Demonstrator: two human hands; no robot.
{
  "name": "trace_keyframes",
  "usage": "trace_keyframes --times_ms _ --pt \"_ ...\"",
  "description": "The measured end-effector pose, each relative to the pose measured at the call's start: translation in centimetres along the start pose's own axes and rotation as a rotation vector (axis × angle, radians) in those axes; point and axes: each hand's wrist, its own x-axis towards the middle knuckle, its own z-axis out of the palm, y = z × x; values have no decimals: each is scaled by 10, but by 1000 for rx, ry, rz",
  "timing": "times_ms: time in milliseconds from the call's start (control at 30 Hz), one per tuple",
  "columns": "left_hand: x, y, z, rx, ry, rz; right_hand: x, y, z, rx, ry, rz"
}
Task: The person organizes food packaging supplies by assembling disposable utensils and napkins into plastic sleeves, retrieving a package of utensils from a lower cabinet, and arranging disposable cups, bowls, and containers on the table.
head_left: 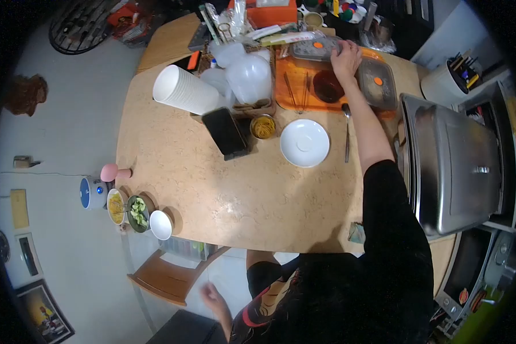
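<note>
At the back of the table, my right hand (346, 59) reaches to the right end of a lidded food container (313, 48) with an orange button, its bent fingers over that end. The container rests at the back of an orange tray (281, 98). A second lidded container (376, 83) is to the right of my wrist. Below the hand sits a dark brown bowl (328, 86), with tongs (298, 92) to its left. A spoon (347, 133) lies beside my forearm. My left hand (212, 299) hangs low near the chair, away from the table, its fingers smeared by motion.
A white saucer (304, 143), a bowl of rubber bands (263, 126), a phone (226, 133) and stacked white cups (184, 89) stand mid-table. Food bowls (138, 214) line the left edge. A steel chafing dish (464, 163) is on the right; a wooden chair (165, 276) is lower left.
</note>
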Motion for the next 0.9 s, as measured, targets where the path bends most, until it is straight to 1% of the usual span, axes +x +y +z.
trace_keyframes --times_ms 33,100,133,167,233,267,300,333,367,400,433,467,500,533,567,600,633,700,733,800,833,867,900 --pt "31 76 1 -30 -63 111 14 0 10 18 9 -3" --pt "87 168 10 -160 -57 479 37 -4 31 69 -255 -2" --pt "105 222 12 -156 -33 616 43 -10 32 79 -265 -50" --pt "124 274 12 -145 -11 753 49 -11 45 95 -261 -46" --pt "164 358 8 -123 -72 1128 63 -12 76 -41 -254 -222" --pt "180 398 11 -129 -104 1246 64 -20 73 -3 -313 -197" --pt "194 436 17 -133 -139 1356 71 -24 80 5 -303 -197" --pt "209 471 30 -149 -162 1444 77 -22 86 50 -444 -198" --pt "220 507 48 -241 -237 1470 79 -20 93 93 -594 -198" --pt "232 539 59 -115 -372 1421 78 -23 94 75 -622 -168" --pt "250 568 85 -79 -366 1543 78 -23 95 76 -634 -168" --pt "271 594 120 -72 -401 1636 80 -20 92 142 -682 -210" --pt "297 617 168 -49 -415 1697 81 -16 91 205 -728 -254" --pt "302 636 197 30 -471 1659 81 -15 95 200 -731 -257" --pt "309 657 238 176 -666 1416 82 -11 97 205 -668 -322" --pt "335 671 305 325 -691 1502 82 -8 100 212 -604 -387" --pt "352 680 357 487 -710 1584 82 -9 102 215 -602 -391" --pt "317 697 373 911 -845 1347 82 -11 97 260 -637 -325" --pt "319 691 395 913 -838 1344 85 -14 94 292 -637 -310" --pt "329 665 448 673 -871 1424 89 -15 90 292 -660 -300" --pt "327 666 453 683 -867 1413 90 -19 91 296 -687 -288" --pt "322 668 454 792 -802 1456 91 -16 94 407 -721 -224" --pt "319 669 452 902 -734 1496 93 -11 100 420 -730 -231"
